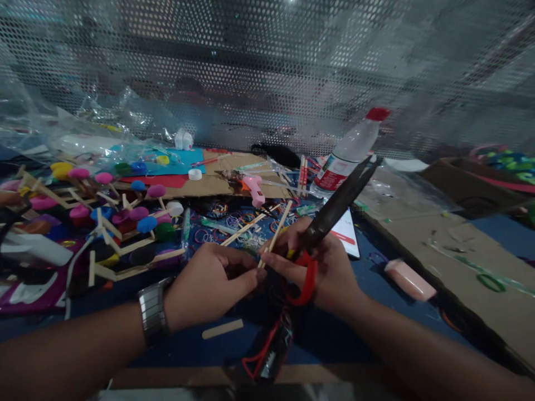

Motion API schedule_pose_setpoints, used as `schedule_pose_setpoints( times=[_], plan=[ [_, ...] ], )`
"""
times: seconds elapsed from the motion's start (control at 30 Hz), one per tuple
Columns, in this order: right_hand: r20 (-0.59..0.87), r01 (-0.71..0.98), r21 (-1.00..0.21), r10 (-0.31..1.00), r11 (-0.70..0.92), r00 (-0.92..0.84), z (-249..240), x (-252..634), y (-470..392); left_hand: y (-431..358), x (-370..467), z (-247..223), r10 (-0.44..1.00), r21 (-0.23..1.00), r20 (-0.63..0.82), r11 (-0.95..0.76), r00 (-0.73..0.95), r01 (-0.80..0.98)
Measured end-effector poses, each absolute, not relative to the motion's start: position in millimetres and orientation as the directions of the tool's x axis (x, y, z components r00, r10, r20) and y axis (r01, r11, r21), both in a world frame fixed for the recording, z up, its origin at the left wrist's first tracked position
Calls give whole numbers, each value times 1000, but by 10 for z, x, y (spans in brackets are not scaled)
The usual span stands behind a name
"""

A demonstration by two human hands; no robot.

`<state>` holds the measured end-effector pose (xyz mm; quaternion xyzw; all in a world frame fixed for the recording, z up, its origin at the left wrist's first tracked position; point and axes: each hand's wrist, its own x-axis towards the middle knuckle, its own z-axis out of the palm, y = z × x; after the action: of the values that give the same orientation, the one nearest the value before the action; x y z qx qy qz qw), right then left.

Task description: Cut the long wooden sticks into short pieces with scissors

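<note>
My left hand (221,281), with a metal watch on the wrist, pinches the lower end of a thin wooden stick (276,233) at the middle of the view. The fingers of my right hand (321,267) close on the same stick from the right. Black scissors with red handles (330,214) are also held in my right hand, blades pointing up and right, one red loop around the fingers. More thin sticks (246,225) lie just behind my hands. A flat wooden stick (222,328) rests on the blue table in front of my left hand.
Colourful caps and joined wooden sticks (121,223) crowd the left. Behind are a pink glue gun (253,188), cardboard (221,181) and a red-capped bottle (349,150). A phone (346,231) and a pale pink block (410,279) lie to the right. Rubber bands are scattered mid-table.
</note>
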<state>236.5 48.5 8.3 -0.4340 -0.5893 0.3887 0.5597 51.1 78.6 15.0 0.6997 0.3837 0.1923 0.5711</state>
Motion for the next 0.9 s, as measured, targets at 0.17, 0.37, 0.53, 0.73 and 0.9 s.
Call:
schedule_pose_setpoints(
  times=[0.17,0.37,0.53,0.73,0.9],
  plan=[
    [310,91,-947,951,309,2,79,2360,479,792,499,141,754,947,-182,-38,632,319],
    [318,79,-945,948,316,13,74,2353,487,807,495,160,736,953,-201,-6,646,303],
    [290,3,-957,957,290,-12,68,2368,501,836,481,196,742,938,-140,-113,656,327],
    [283,10,-959,959,283,2,79,2366,506,830,466,194,759,901,-64,-235,647,364],
    [287,71,-956,958,284,25,77,2355,514,803,448,213,763,636,158,-564,627,526]
  ],
)
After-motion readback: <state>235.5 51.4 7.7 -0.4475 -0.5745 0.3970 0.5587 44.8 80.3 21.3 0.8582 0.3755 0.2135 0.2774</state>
